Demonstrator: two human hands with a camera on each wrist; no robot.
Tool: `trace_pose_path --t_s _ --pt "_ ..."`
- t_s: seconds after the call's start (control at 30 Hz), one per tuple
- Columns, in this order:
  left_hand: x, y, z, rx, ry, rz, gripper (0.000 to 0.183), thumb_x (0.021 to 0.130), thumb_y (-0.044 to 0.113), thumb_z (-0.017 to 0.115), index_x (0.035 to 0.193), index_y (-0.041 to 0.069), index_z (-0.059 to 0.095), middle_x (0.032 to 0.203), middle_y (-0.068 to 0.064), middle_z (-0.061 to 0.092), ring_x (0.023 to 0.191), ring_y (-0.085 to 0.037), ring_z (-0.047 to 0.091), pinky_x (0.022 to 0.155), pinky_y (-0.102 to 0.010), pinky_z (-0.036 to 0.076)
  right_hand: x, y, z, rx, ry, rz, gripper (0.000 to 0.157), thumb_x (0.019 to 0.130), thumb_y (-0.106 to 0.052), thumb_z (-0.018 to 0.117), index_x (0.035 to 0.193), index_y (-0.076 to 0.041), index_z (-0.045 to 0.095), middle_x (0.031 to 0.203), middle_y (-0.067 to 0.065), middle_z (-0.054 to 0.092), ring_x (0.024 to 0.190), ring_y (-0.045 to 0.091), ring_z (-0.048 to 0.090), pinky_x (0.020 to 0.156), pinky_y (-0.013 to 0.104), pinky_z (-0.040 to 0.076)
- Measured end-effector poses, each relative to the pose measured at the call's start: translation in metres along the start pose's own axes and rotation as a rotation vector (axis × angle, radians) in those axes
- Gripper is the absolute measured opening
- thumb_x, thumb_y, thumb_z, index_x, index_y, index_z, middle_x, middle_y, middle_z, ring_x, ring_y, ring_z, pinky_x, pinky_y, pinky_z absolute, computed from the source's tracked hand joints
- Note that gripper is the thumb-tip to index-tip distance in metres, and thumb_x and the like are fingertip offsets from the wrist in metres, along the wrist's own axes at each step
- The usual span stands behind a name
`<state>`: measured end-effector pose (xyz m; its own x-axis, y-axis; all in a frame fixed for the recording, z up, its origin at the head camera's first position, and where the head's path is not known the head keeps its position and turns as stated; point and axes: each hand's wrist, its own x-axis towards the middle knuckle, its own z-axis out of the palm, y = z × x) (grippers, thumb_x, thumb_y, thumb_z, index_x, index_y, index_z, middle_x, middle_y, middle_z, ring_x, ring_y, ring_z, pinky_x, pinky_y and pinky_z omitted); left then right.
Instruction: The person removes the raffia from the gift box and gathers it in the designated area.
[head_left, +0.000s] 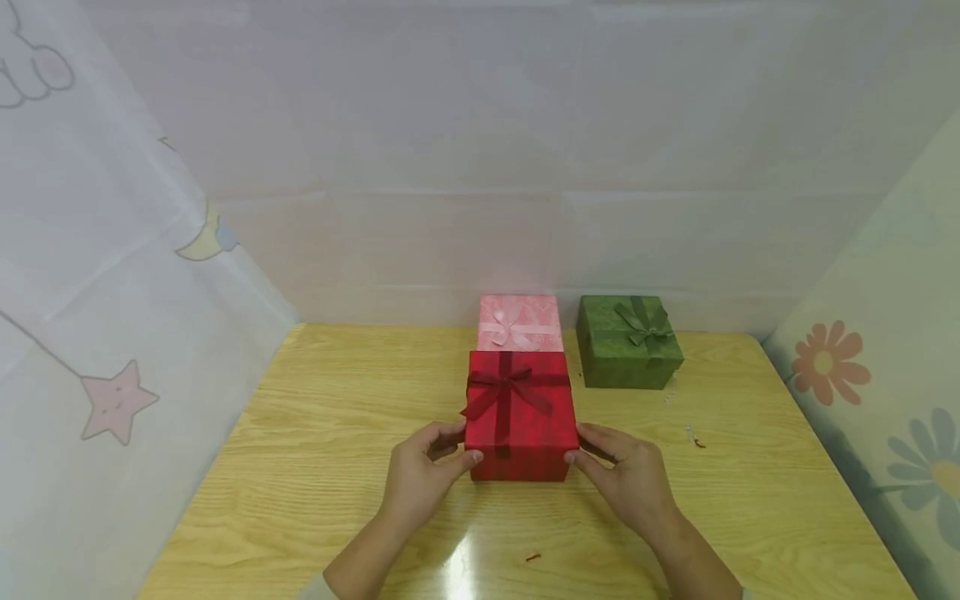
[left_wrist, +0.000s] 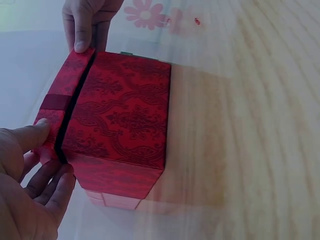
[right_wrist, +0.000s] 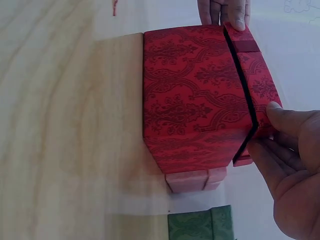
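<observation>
A red patterned gift box (left_wrist: 122,110) stands on the table with its lid (head_left: 483,433) over it. A dark red ribbon bow (head_left: 510,383) decorates the lid's top. Along the front, a dark gap shows between lid and box in both wrist views. My left hand (head_left: 423,475) pinches the lid's left front corner, thumb on the front face and fingers at the side. At the right front corner, my right hand (head_left: 633,479) grips the lid in the same way. The box's inside is hidden.
Directly behind the red box is a pink gift box (head_left: 532,312) with a pale bow, partly hidden. A green gift box (head_left: 622,367) with a green bow stands back right. Small scraps lie on the wooden table (head_left: 337,400). Printed cloth hangs around the back and sides.
</observation>
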<state>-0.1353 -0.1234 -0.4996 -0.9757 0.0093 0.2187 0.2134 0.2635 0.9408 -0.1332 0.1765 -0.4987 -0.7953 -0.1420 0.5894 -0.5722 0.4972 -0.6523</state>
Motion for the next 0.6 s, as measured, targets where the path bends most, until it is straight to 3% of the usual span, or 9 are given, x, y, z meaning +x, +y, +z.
trace_pose_path --t_s 0.37,0.53,0.6 --pt "0.002 0.008 -0.008 -0.023 0.019 0.016 0.035 0.080 0.019 0.092 0.112 0.016 0.078 0.117 0.005 0.075 0.103 -0.014 0.073 0.093 -0.031 0.059 0.008 -0.006 -0.002 -0.020 -0.010 0.009 0.042 0.077 -0.006 0.092 0.116 -0.003 0.079 0.112 0.009 0.077 0.096 0.022 0.077 0.078 0.022 0.061" --pt "0.002 0.011 -0.014 -0.021 0.042 0.030 0.037 0.079 0.023 0.093 0.113 0.019 0.078 0.115 0.007 0.075 0.101 -0.016 0.073 0.093 -0.039 0.060 0.013 -0.011 -0.002 -0.038 0.016 -0.012 0.043 0.077 -0.009 0.093 0.117 -0.005 0.080 0.113 0.006 0.078 0.097 0.020 0.077 0.087 0.013 0.055" --pt "0.002 0.013 -0.016 -0.027 0.051 0.028 0.037 0.080 0.024 0.093 0.113 0.020 0.079 0.114 0.007 0.076 0.100 -0.016 0.072 0.092 -0.044 0.061 0.015 -0.013 -0.002 -0.028 0.026 -0.019 0.043 0.076 -0.008 0.093 0.117 -0.006 0.080 0.113 0.005 0.078 0.096 0.019 0.077 0.086 0.014 0.056"
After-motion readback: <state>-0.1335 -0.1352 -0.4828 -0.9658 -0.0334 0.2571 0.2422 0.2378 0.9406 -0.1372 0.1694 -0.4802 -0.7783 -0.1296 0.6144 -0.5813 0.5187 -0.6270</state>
